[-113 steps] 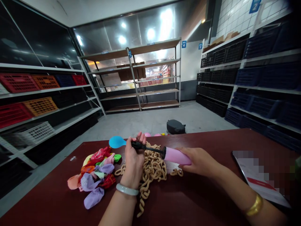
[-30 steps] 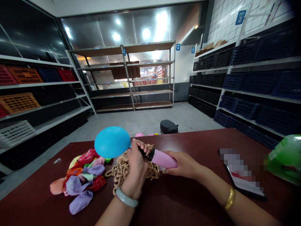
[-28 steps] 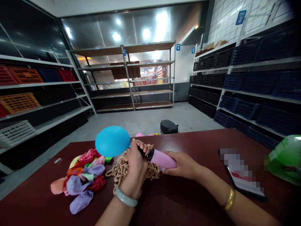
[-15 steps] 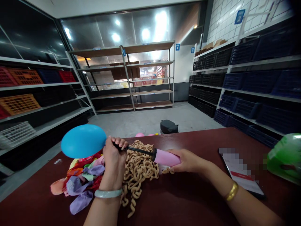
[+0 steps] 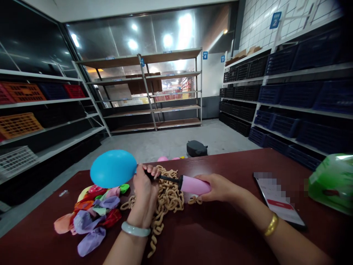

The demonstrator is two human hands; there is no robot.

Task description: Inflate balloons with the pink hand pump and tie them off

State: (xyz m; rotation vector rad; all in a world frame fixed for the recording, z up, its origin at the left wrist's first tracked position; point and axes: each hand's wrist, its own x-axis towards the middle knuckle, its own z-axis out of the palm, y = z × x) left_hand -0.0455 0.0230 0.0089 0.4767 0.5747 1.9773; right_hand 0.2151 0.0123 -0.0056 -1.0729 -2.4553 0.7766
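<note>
A swollen blue balloon (image 5: 113, 169) sits at the left end of a hand pump, its neck hidden by my fingers. My left hand (image 5: 145, 184) is wrapped around the pump's black handle end, right beside the balloon. Around the pump's pink barrel (image 5: 194, 184) my right hand (image 5: 217, 187) is closed. Part of the black rod shows between the two hands. Beneath them a heap of tan, curly, rope-like pieces (image 5: 169, 198) lies on the table. Limp balloons (image 5: 91, 213) in several colours lie to the left of my left wrist.
On the dark red table (image 5: 220, 235), a phone (image 5: 278, 200) lies to the right, near a green-and-clear plastic container (image 5: 332, 184). A dark bag-like object (image 5: 196, 148) rests on the floor beyond the table. Shelves with crates (image 5: 286, 95) line both sides.
My left hand has moved right toward the barrel, bringing the blue balloon with it. Less of the black rod shows now. My right hand stays on the barrel.
</note>
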